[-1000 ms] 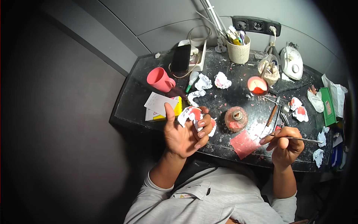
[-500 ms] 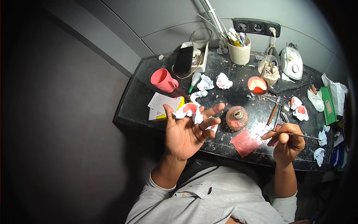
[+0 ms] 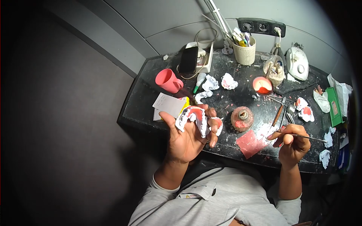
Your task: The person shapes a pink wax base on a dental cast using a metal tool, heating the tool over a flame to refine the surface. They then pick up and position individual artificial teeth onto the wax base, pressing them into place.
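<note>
My left hand [image 3: 183,146] is raised palm up, its fingers curled round a horseshoe-shaped white dental cast [image 3: 204,127] with pink wax on its inner side. Behind those fingers, another white and pink dental cast [image 3: 219,128] is partly hidden. In my right hand [image 3: 295,147], a thin metal carving tool [image 3: 316,139] is pinched between thumb and fingers, its long end pointing right. Below and left of that hand lies a pink wax sheet [image 3: 249,145] with white scraps beside it. Between my hands stands a glass spirit burner [image 3: 241,122] with pink residue.
A pink mug [image 3: 166,81], a paper note [image 3: 169,104] and a phone [image 3: 188,60] occupy the left side. Farther back are a dish of red wax [image 3: 262,89] and a white basket [image 3: 244,55]. Several casts, a brown-handled knife [image 3: 277,115] and a green box [image 3: 333,105] lie rightward.
My left hand has tipped the dental cast so that its arch and pink inner side face me more, and its fingers have curled in. My right hand keeps nearly the same pose.
</note>
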A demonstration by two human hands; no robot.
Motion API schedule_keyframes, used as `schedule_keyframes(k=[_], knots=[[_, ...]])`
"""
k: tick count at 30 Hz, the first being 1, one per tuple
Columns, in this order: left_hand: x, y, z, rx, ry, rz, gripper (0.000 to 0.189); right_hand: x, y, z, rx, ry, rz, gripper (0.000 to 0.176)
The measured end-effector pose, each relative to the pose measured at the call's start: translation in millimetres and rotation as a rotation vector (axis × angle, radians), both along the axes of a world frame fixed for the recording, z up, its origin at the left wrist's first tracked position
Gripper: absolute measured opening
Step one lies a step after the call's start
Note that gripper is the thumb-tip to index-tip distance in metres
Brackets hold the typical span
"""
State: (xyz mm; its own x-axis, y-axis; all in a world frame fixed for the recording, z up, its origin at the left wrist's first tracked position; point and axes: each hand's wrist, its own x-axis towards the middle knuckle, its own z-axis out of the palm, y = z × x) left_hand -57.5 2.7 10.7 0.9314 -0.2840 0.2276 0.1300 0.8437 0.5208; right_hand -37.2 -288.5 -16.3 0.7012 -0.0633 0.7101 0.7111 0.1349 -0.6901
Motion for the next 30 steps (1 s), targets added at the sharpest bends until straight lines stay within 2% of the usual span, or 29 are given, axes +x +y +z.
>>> schedule_keyframes(k=[5,8,10,17,23,26,28,30], knots=[[0.7,0.9,-5.7,0.072,-0.075,0.038,0.107,-0.2,-1.7,0.6,-0.012,0.012,0.003,0.040],[4.4,1.3,-10.1,0.082,-0.219,0.016,0.109,-0.1,-1.3,-0.2,-0.016,0.006,-0.006,0.039],[2.1,-2.3,-5.8,0.177,-0.256,0.074,0.113,0.0,-0.9,-0.5,-0.015,0.000,-0.015,0.039],[-4.3,-9.9,6.9,0.276,-0.179,0.123,0.121,-0.2,-2.3,1.0,-0.028,-0.005,-0.015,0.039],[-6.8,-11.9,11.2,0.211,-0.121,0.119,0.124,-0.8,-3.0,0.3,-0.033,-0.004,-0.016,0.039],[-7.1,-9.9,12.0,0.155,-0.025,0.094,0.119,-0.9,-3.4,-0.7,-0.021,-0.001,-0.011,0.038],[-5.3,-6.2,7.3,-0.135,0.072,0.003,0.111,-0.5,-3.8,-0.7,-0.012,-0.002,-0.006,0.038],[-1.6,-1.7,6.7,-0.195,0.088,-0.056,0.107,-0.6,-4.6,-0.2,-0.022,-0.001,-0.006,0.037]])
